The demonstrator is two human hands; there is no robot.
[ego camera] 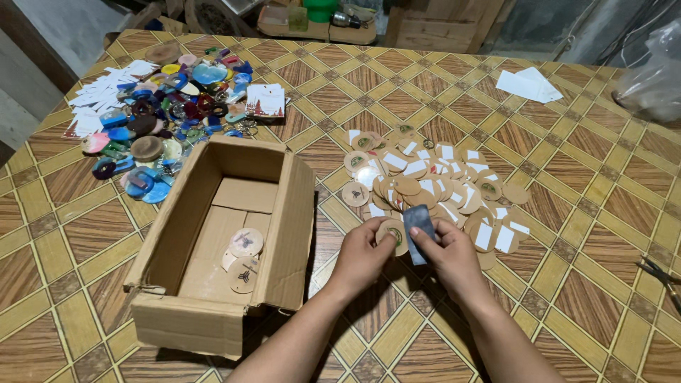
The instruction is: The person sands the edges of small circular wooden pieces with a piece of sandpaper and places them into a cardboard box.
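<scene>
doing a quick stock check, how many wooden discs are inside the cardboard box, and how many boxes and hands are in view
wooden discs in the box: 3
cardboard box: 1
hands, left hand and right hand: 2
total: 6

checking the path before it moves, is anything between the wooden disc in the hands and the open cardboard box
Nothing visible lies between them. The wooden disc, held by the left hand and right hand, sits just right of the cardboard box; only the box's upright right wall separates them, and its top is open.
</scene>
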